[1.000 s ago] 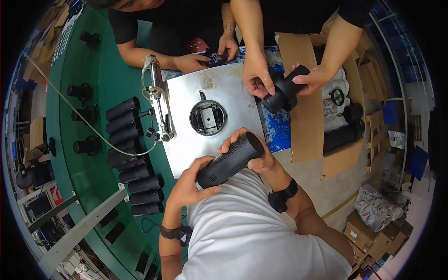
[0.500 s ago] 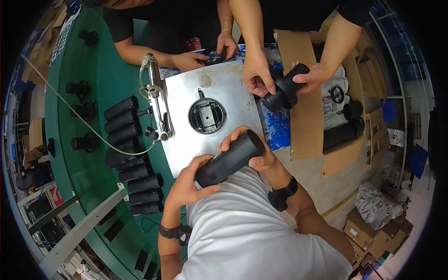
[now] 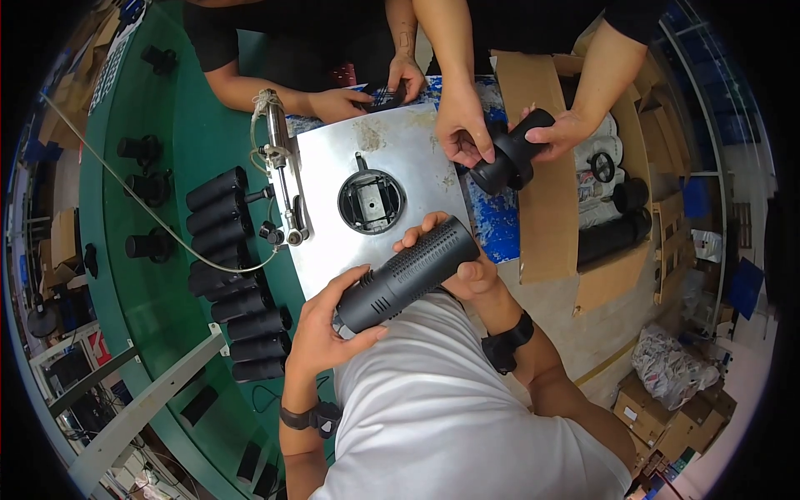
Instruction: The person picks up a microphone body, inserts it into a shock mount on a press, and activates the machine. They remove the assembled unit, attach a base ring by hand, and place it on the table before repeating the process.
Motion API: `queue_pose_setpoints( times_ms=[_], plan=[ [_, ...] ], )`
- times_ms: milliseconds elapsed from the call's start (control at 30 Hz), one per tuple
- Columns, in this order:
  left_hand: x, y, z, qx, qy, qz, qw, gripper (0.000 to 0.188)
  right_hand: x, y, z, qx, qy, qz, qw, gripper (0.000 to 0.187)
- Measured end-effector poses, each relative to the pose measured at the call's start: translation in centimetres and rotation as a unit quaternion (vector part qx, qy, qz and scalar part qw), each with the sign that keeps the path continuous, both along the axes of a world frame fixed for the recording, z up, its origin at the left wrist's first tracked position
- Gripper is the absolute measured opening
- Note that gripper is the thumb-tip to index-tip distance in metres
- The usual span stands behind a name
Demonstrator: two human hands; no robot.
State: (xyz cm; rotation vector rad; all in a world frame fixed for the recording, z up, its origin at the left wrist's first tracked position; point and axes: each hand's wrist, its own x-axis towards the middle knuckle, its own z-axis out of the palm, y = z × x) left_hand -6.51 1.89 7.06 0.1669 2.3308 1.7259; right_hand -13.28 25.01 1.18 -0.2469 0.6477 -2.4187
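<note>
A black cylinder (image 3: 400,279) with rows of small holes and short slots lies slantwise between my hands, above my lap and the near edge of a metal plate. My left hand (image 3: 321,329) is wrapped round its lower left end, the thumb beneath and the fingers above. At the upper right end my right hand (image 3: 477,275) holds it, with fingertips over the far side and the thumb on the near side. Just beyond it, a round black fixture (image 3: 372,202) with a rectangular middle is set in the metal plate (image 3: 329,158).
A piston-like metal cylinder (image 3: 282,167) with a hose stands at the plate's left. Several black cylinders (image 3: 258,325) lie in a row on the green conveyor (image 3: 187,333). Across from me, one co-worker's hands (image 3: 554,137) hold a black part near an open carton (image 3: 542,208); another's handle a dark piece.
The black cylinder has rolled in my hands, bringing its holes and slots more into view. It has shifted slightly, and my right-hand fingers have moved along with it.
</note>
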Motion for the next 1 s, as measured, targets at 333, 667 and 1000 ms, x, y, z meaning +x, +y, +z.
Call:
queue_pose_setpoints(
  times_ms=[333, 667, 1000],
  plan=[
    [-0.1, -0.1, 0.9, -0.066, 0.143, 0.036, 0.987, 0.068, 0.1, -0.5, 0.4, -0.004, -0.017, -0.028, 0.999, 0.074],
    [-1.4, 1.2, -0.6, 0.048, 0.139, 0.074, 0.986, 0.072, 0.1, -1.0, 1.3, -0.052, -0.052, -0.097, 0.993, 0.072],
    [-1.5, 1.9, -3.1, 0.241, -0.059, 0.079, 0.965, 0.062, 0.0, 0.8, 1.3, 0.051, 0.039, -0.113, 0.992, 0.079]
  ],
)
